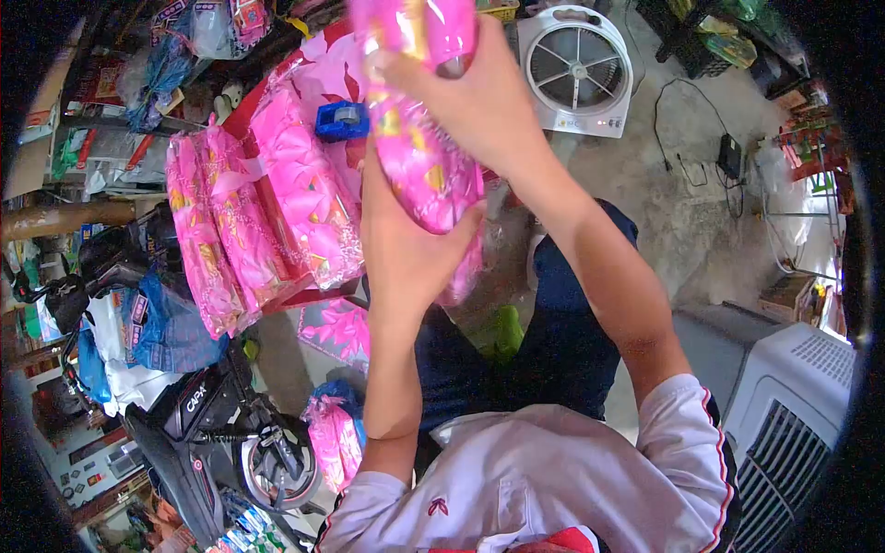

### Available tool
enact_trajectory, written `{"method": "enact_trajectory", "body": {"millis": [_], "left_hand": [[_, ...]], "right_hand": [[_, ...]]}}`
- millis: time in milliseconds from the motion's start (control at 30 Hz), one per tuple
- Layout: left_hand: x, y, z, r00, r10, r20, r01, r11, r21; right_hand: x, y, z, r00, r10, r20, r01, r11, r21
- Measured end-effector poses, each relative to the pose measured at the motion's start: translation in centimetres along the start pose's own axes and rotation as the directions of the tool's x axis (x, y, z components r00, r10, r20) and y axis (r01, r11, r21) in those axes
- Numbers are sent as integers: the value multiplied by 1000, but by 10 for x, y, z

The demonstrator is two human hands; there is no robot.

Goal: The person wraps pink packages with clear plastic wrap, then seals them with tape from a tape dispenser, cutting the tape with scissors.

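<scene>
The red counter (247, 112) runs from ten toward eight o'clock, and on it three pink wrapped packs (241, 221) lie side by side, touching, with a blue tape dispenser (341, 121) just beyond them at eleven o'clock, resting on a pink floral sheet (324, 72). Over on the grey concrete floor (687, 217), a white fan (576, 69) stands at one o'clock, a black cable and adapter (728, 155) trail at two, and another pink bundle (334, 441) sits at seven beside a scooter (217, 433).
</scene>
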State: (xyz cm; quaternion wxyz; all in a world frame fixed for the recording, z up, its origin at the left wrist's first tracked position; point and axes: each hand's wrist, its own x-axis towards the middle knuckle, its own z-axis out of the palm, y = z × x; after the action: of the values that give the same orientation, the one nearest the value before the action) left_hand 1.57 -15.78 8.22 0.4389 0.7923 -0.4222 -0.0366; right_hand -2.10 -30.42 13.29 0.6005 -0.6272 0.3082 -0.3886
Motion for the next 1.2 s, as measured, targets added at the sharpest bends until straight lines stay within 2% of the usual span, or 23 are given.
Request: {"method": "enact_trajectory", "body": {"millis": [67, 100, 133, 167, 200, 267, 300, 333, 433, 467, 533, 567, 633, 667, 733, 800, 900, 1000, 1100, 1200], "left_hand": [[-5, -8, -7, 990, -130, 50, 136, 975, -176], [-9, -15, -13, 979, -189, 80, 204, 944, -259], [-16, -28, -21, 932, -321, 168, 362, 828, -429], [-29, -44, -29, 921, -351, 169, 375, 687, -623], [-44, -60, -38, 909, -379, 174, 361, 508, -782], [-48, -65, -48, 893, -425, 145, 261, 230, -937], [-45, -61, -53, 887, -449, 109, 198, 156, -968], [-42, -59, -59, 879, -472, 73, 127, 84, -988], [-44, -80, -71, 918, -395, 35, -27, -149, -988], [-38, -91, -71, 835, -544, -86, -61, 64, -996], [-37, -85, -75, 923, -386, 7, -155, -387, -909], [-37, -84, -76, 939, -344, 11, -160, -465, -871], [-37, -82, -79, 966, -259, 19, -149, -611, -777], [-38, -84, -80, 970, -242, 18, -145, -636, -758], [-38, -88, -81, 970, -244, 8, -135, -561, -817], [-34, -90, -81, 960, -280, -17, -116, -338, -934], [-29, -82, -78, 898, -425, -112, -79, 95, -992], [-25, -71, -81, 945, -323, -42, -76, -95, -993], [-17, -84, -81, 889, -424, -171, -94, 196, -976], [-18, -72, -77, 883, -455, -117, -109, 43, -993]], "right_hand": [[-8, 24, 7, 975, -148, 168, 165, 981, -97], [-11, 20, 6, 961, -148, 235, 145, 989, 30], [-16, 13, 4, 941, -158, 299, 115, 981, 155], [-18, 9, 2, 918, -173, 358, 73, 959, 275], [-17, 8, 2, 907, -178, 381, 72, 958, 277], [-13, 18, 1, 872, -275, 406, 173, 947, 271], [-12, 22, 0, 848, -326, 417, 225, 935, 273], [-11, 22, -1, 829, -312, 464, 206, 942, 266], [-17, 17, -4, 759, -331, 561, 317, 940, 126], [-21, 19, -2, 736, -386, 557, 381, 915, 131], [-28, 15, 2, 661, -480, 577, 483, 860, 162], [-30, 13, 4, 620, -522, 586, 532, 828, 174], [-34, 10, 6, 579, -551, 601, 528, 815, 239], [-35, 9, 7, 557, -564, 609, 523, 808, 270], [-34, 8, 6, 484, -593, 644, 546, 779, 308], [-39, 10, 9, 492, -551, 674, 525, 805, 275], [-41, 17, 11, 487, -486, 725, 497, 837, 228], [-41, 14, 10, 502, -413, 760, 384, 894, 231], [-43, 9, 10, 516, -369, 773, 301, 923, 239], [-45, 14, 13, 533, -350, 770, 308, 928, 208]]}}
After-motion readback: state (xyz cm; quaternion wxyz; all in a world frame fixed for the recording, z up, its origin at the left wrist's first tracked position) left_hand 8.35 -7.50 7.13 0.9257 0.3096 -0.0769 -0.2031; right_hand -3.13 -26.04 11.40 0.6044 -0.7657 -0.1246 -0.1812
